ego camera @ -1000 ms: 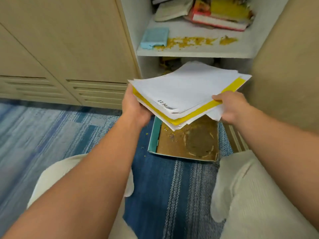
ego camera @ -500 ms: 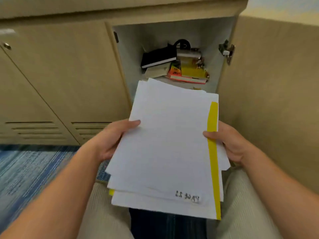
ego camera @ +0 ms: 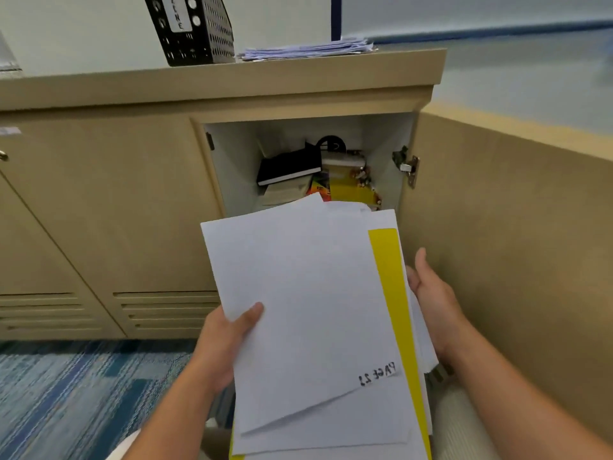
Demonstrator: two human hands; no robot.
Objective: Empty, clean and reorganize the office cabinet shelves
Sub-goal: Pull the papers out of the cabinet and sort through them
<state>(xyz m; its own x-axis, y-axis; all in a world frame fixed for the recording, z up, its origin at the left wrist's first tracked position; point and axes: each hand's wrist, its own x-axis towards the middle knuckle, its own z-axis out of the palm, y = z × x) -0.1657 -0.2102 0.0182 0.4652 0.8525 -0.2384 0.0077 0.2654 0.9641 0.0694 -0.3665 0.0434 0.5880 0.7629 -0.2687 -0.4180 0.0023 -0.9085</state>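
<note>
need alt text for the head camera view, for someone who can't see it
Two hands hold a stack of white papers with a yellow sheet in it, left hand gripping the left edge, right hand supporting the right. Behind is an open cabinet with a black notebook atop jumbled books.

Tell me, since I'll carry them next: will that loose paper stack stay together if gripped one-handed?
Probably not. The paper stack is fanned, its sheets askew, so they would likely slide. It looks floppy: left hand and right hand both hold it.
</note>
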